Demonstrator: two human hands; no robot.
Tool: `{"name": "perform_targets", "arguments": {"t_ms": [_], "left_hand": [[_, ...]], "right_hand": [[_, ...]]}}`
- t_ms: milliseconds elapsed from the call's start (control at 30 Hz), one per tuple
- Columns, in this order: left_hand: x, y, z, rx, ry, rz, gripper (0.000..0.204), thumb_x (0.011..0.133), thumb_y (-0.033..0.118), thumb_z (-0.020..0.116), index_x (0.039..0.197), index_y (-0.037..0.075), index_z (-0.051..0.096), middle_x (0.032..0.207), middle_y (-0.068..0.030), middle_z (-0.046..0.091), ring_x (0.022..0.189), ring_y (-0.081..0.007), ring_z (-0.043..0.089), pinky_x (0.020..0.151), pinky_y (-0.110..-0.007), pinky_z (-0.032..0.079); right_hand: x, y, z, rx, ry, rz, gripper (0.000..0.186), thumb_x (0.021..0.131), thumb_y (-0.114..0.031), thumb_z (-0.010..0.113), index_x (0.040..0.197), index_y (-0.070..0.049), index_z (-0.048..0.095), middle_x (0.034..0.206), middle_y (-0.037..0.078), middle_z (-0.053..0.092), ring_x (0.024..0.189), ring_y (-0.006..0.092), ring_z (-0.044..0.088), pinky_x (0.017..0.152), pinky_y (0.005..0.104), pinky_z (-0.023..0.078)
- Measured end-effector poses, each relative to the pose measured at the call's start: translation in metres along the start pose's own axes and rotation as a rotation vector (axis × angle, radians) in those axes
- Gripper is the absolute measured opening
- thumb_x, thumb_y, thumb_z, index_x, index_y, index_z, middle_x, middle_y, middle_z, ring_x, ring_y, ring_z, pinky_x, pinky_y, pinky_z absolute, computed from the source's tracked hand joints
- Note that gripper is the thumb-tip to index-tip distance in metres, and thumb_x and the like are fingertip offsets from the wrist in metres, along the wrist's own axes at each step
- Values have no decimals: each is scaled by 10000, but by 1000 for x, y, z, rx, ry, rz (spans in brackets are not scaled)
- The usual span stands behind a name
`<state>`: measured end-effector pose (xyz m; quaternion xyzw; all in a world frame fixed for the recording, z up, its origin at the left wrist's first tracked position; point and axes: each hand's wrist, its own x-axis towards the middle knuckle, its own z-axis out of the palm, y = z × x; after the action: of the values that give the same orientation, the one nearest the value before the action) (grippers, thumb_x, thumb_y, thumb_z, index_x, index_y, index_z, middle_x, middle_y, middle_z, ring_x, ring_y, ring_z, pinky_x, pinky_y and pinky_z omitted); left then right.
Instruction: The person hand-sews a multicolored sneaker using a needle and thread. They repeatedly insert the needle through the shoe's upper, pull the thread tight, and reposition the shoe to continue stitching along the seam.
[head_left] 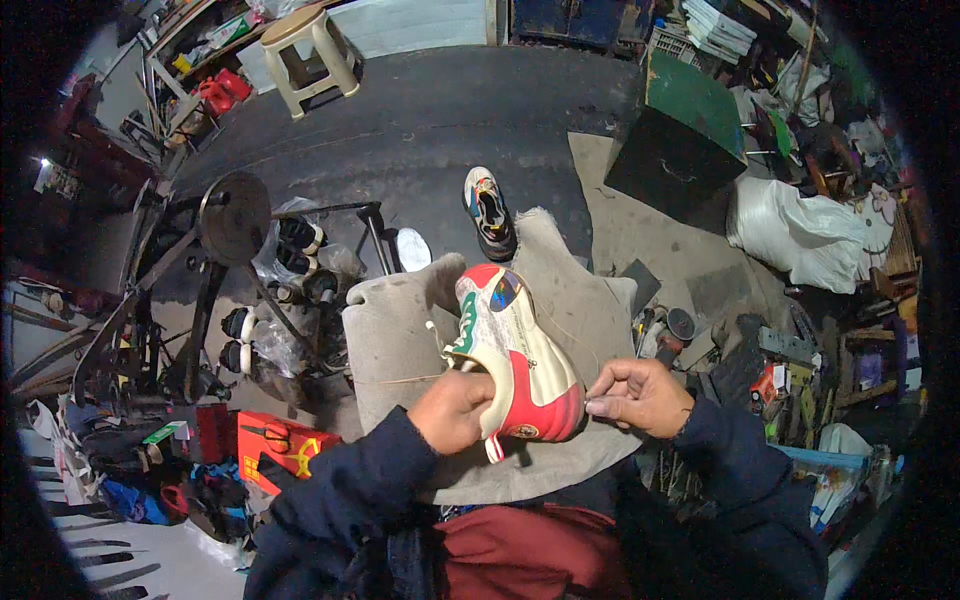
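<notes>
A cream sneaker (pixel 548 372) with red and green panels lies on its side over my lap, toe pointing away from me. My left hand (pixel 455 410) is closed on its collar, with the fingers hidden inside the opening. Close beside the sole edge near the heel, my right hand (pixel 645 400) has thumb and forefinger pinched together; whatever they hold is too small to make out. A thin thread (pixel 395 381) crosses the grey cloth (pixel 385 335) on my lap, and another fine strand curves near the sole toward my right hand.
A second sneaker (pixel 488 212) stands on the floor just beyond the cloth. To the left are a black iron machine (pixel 235 218), several bagged shoes and a red box (pixel 275 450) with scissors on it. A green-topped box (pixel 695 105), a white sack (pixel 800 230) and scattered tools lie right.
</notes>
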<state>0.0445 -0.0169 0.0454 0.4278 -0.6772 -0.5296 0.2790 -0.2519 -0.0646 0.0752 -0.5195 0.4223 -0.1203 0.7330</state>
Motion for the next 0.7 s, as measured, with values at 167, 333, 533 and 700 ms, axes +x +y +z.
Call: {"name": "perform_targets", "arguments": {"t_ms": [167, 333, 533, 700], "left_hand": [[13, -24, 11, -267, -6, -66, 169, 908, 39, 515, 963, -29, 661, 859, -124, 695, 772, -194, 659, 703, -331, 514], [13, -24, 15, -743, 8, -270, 226, 950, 35, 446, 986, -14, 663, 874, 11, 657, 753, -61, 601, 647, -234, 476], [13, -28, 13, -826, -33, -269, 244, 928, 1, 452, 1071, -29, 647, 965, -11, 677, 831, -93, 622, 736, -257, 497], [16, -45, 11, -700, -87, -337, 335, 882, -48, 463, 1157, -24, 652, 1070, -42, 699, 944, -123, 650, 829, -267, 509]], "right_hand": [[4, -4, -2, -25, -5, 47, 165, 932, -160, 705, 973, -28, 616, 680, -28, 579, 553, 34, 467, 495, 220, 354], [6, -13, -1, -29, -6, 51, 167, 927, -167, 713, 965, -27, 631, 693, -14, 602, 553, 44, 490, 497, 224, 385], [7, -21, -2, -78, 19, 106, 174, 914, -167, 730, 926, -15, 646, 706, -7, 619, 554, 44, 497, 502, 218, 390], [9, -22, 0, -45, 8, 100, 175, 912, -166, 732, 928, -13, 649, 675, -16, 600, 548, 43, 490, 499, 219, 377]]}}
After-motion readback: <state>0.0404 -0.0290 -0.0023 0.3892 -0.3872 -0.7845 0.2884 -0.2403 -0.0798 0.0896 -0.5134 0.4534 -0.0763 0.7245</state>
